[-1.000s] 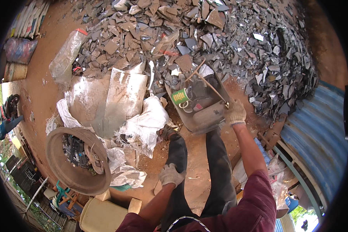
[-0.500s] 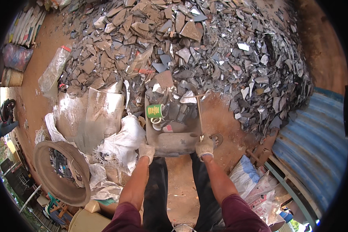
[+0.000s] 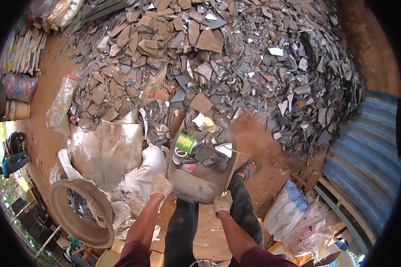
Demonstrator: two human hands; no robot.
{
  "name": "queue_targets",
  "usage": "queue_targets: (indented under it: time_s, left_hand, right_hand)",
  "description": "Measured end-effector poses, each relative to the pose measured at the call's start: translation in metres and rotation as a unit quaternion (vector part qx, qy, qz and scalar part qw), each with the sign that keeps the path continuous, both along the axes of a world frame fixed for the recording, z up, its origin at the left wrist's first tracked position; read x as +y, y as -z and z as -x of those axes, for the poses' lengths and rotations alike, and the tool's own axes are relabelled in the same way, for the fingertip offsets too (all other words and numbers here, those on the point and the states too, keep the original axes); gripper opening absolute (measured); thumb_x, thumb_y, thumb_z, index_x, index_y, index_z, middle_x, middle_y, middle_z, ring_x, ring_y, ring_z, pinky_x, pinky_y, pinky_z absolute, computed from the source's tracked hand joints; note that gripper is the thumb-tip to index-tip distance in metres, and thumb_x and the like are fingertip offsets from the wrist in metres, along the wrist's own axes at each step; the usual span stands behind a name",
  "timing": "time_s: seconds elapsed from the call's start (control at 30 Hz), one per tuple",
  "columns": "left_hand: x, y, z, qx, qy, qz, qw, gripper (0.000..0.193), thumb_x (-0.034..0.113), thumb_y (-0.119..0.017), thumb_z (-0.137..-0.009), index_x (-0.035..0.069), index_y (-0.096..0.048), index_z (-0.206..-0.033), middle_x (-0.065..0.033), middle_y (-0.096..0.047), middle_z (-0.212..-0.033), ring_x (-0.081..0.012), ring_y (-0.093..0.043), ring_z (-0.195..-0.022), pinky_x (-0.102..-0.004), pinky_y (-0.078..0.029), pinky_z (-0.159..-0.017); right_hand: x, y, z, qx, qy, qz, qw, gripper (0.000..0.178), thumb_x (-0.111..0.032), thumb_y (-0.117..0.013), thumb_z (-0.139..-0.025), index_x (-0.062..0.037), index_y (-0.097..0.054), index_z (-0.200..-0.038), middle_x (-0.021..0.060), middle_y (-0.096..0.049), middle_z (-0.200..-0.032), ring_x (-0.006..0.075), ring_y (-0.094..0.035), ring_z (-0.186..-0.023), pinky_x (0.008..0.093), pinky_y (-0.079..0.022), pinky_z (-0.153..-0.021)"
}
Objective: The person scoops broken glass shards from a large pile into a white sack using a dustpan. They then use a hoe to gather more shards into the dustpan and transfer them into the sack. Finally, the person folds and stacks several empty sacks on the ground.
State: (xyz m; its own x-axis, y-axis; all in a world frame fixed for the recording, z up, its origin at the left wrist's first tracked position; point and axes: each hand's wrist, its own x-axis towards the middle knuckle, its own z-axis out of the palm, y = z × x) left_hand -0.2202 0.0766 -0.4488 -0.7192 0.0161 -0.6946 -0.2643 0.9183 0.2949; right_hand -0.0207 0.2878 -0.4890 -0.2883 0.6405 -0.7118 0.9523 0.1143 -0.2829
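Note:
A dusty, dark scoop-like pan [image 3: 194,186] hangs tilted in front of my legs, its near right corner lower. Dark and shiny broken shards [image 3: 205,149] lie in it, along with a green mug [image 3: 185,143] on its side and a white ring-shaped piece beside it. My left hand [image 3: 161,184], in a dirty pale glove, is closed on the pan's near left edge. At the near right corner my gloved right hand [image 3: 223,202] grips the pan together with a thin rod [image 3: 231,178] with a crosspiece at its far end.
A large heap of broken shards [image 3: 254,66] spreads ahead. To the left are white sacks [image 3: 140,171] and a round rim-like ring [image 3: 58,213]. At right are corrugated blue sheets [image 3: 361,142] and filled sacks [image 3: 285,209]. My sandaled right foot [image 3: 248,170] stands beside the pan.
The pan has come nearer to my body and turned, its far end swinging right. My right hand has moved down and left, my left hand slightly nearer. The mug has tilted with the pan.

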Motion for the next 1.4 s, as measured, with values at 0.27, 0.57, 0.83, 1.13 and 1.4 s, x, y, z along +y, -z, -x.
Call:
queue_targets:
  time_s: [0.27,0.57,0.83,1.13,1.4]
  left_hand:
    - [0.093,-0.016,0.036,-0.030,-0.167,-0.073,0.983,0.059,0.014,-0.059,-0.084,-0.002,-0.053,-0.140,-0.0299,-0.068,-0.115,-0.0430,-0.069,-0.100,-0.0442,-0.054,-0.088]
    - [0.096,-0.008,0.029,-0.007,-0.186,-0.082,0.979,0.054,0.012,-0.060,-0.085,-0.001,-0.055,-0.137,-0.0294,-0.064,-0.126,-0.0390,-0.064,-0.115,-0.0416,-0.050,-0.098]
    - [0.083,-0.007,-0.029,-0.001,-0.414,-0.161,0.896,0.078,0.015,-0.075,-0.083,-0.008,-0.035,-0.146,-0.0194,-0.067,-0.116,-0.0284,-0.066,-0.099,-0.0373,-0.054,-0.086]
    - [0.102,-0.172,-0.142,-0.133,-0.171,0.060,0.974,0.101,0.038,-0.086,-0.070,-0.006,-0.037,-0.147,-0.0285,-0.053,-0.134,-0.0407,-0.058,-0.120,-0.0455,-0.049,-0.102]
    - [0.161,-0.191,-0.103,-0.286,0.078,0.163,0.941,0.094,0.043,-0.081,-0.070,0.007,-0.040,-0.148,-0.0264,-0.048,-0.136,-0.0464,-0.054,-0.121,-0.0508,-0.050,-0.098]
  right_hand:
    - [0.128,-0.006,0.066,0.087,-0.058,-0.131,0.986,0.017,-0.008,-0.062,-0.080,0.0011,-0.059,-0.094,0.0170,-0.064,-0.078,0.0328,-0.064,-0.071,0.0411,-0.052,-0.069]
    - [0.183,-0.055,0.153,0.057,-0.183,-0.052,0.980,0.034,-0.026,-0.068,-0.085,0.0026,-0.061,-0.102,0.0280,-0.067,-0.098,0.0464,-0.063,-0.094,0.0509,-0.049,-0.084]
    - [0.290,0.000,0.371,0.104,-0.061,-0.133,0.984,0.045,-0.036,-0.062,-0.094,0.0058,-0.059,-0.109,0.0314,-0.068,-0.106,0.0450,-0.067,-0.105,0.0510,-0.051,-0.089]
    - [0.233,0.050,0.426,0.081,-0.041,-0.012,0.996,0.048,-0.010,-0.065,-0.087,0.0075,-0.042,-0.126,0.0369,-0.061,-0.122,0.0486,-0.063,-0.116,0.0484,-0.052,-0.099]
    - [0.169,0.013,0.349,0.004,-0.088,0.086,0.992,0.068,-0.028,-0.072,-0.088,0.0118,-0.038,-0.130,0.0384,-0.059,-0.125,0.0466,-0.060,-0.121,0.0472,-0.051,-0.100]
